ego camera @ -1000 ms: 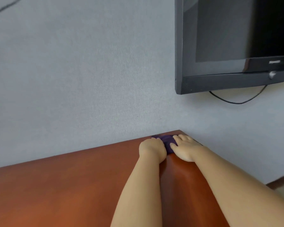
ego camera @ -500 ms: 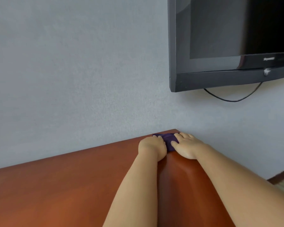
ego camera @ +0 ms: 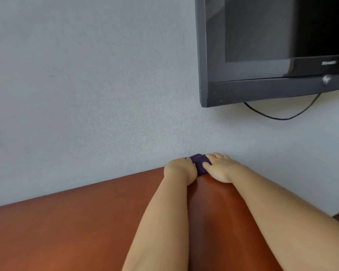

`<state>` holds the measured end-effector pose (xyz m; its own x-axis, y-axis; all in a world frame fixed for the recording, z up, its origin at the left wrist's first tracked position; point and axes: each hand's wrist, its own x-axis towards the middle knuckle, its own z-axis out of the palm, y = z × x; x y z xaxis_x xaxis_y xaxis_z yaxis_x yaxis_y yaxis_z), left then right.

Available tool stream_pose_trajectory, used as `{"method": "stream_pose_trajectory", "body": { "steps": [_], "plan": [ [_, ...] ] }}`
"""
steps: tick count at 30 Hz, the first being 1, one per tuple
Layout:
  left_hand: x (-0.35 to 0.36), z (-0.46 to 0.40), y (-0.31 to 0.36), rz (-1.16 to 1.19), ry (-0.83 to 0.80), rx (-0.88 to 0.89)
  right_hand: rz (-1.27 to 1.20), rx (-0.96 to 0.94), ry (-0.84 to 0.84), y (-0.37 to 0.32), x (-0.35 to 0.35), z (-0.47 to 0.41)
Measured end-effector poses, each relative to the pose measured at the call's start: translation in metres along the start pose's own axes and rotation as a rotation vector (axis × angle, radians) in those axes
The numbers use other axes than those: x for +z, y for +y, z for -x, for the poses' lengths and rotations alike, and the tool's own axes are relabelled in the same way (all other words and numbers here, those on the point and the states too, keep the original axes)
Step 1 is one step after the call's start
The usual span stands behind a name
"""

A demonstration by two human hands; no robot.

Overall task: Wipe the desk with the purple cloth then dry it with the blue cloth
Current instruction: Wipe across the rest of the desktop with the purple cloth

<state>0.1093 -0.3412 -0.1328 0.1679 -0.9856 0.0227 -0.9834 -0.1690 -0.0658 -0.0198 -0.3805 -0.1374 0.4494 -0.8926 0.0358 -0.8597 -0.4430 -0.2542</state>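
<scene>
Purple cloth [ego camera: 199,164] bunched at desk [ego camera: 67,222] far corner, against wall; left hand [ego camera: 179,171] curled onto it, right hand [ego camera: 221,169] pressing it flat-fingered. Wiping stage under way; blue cloth unseen, drying not begun

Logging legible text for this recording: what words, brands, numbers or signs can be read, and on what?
Nothing reads clearly.
Television, lower bezel: small pale brand lettering, too blurred to read.
Below it, on the speaker bar: a pale emblem, also illegible.
Desk, purple cloth, wall: no text.
</scene>
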Motion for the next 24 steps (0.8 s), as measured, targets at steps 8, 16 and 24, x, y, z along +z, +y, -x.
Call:
{"method": "stream_pose_trajectory", "body": {
  "steps": [8,16,24],
  "plan": [
    [-0.002,0.016,0.009,-0.009,0.019,0.026,-0.021,0.023,-0.006,0.005,0.000,0.018],
    [-0.011,0.066,0.029,0.016,-0.027,0.074,0.031,0.080,-0.029,0.009,-0.004,0.070],
    [-0.011,0.129,0.036,0.083,-0.020,0.107,0.065,0.161,-0.086,-0.003,-0.005,0.135]
  ]
}}
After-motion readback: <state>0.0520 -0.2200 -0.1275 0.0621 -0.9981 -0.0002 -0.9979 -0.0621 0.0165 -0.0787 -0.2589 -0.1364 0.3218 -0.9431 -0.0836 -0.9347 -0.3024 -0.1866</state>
